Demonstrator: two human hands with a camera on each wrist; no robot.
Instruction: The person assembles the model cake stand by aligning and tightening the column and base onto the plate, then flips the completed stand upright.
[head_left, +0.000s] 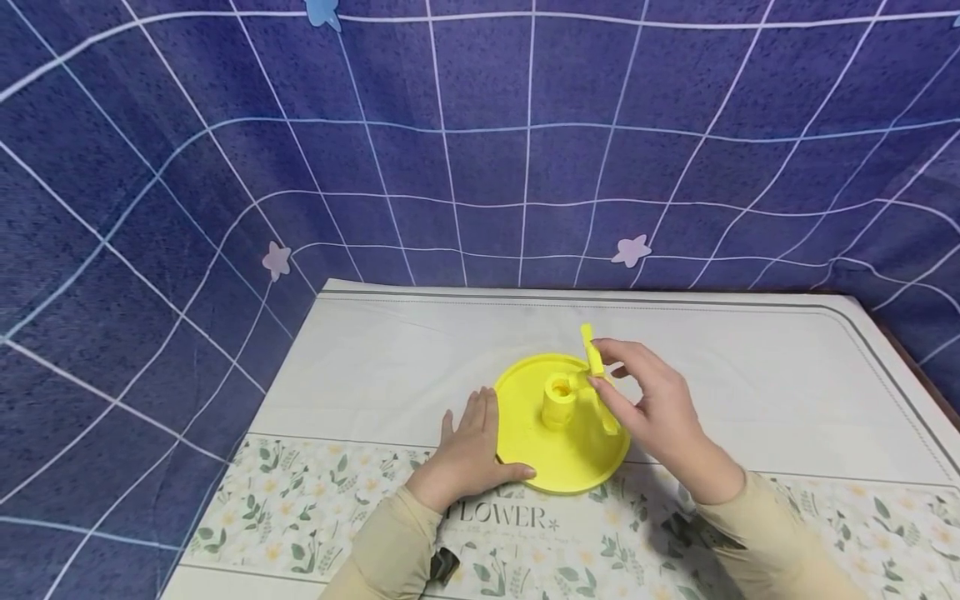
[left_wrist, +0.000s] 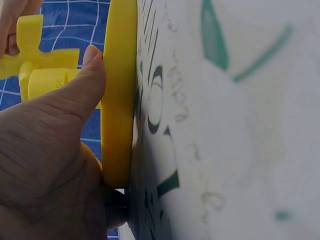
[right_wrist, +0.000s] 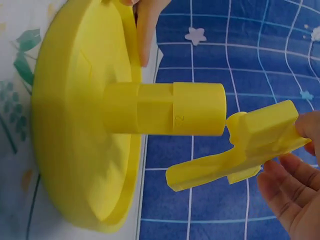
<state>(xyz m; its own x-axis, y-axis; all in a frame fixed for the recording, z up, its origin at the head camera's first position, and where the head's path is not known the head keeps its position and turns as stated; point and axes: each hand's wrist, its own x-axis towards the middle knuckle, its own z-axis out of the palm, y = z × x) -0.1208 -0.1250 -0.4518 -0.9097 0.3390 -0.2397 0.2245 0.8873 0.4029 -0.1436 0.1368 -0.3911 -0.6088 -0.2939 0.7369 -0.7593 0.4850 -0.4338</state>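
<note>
A round yellow base [head_left: 562,471] with a raised rim lies on the table. From its middle rises a short hollow yellow post [head_left: 557,408]. My left hand [head_left: 471,454] rests along the base's left rim, fingers straight, thumb stretched over the near edge. My right hand [head_left: 663,412] pinches a yellow piece with several arms [head_left: 592,352] between thumb and fingers, at the right of the post's top. The right wrist view shows this armed piece [right_wrist: 250,137] tilted beside the end of the post [right_wrist: 165,109], with a rounded knob facing it.
A white table cover [head_left: 390,358] with a printed flower band [head_left: 300,500] lies under the base. Behind and to the left hangs a blue curtain [head_left: 487,167] with white grid lines and stars. A dark object [head_left: 444,565] sits at my left wrist.
</note>
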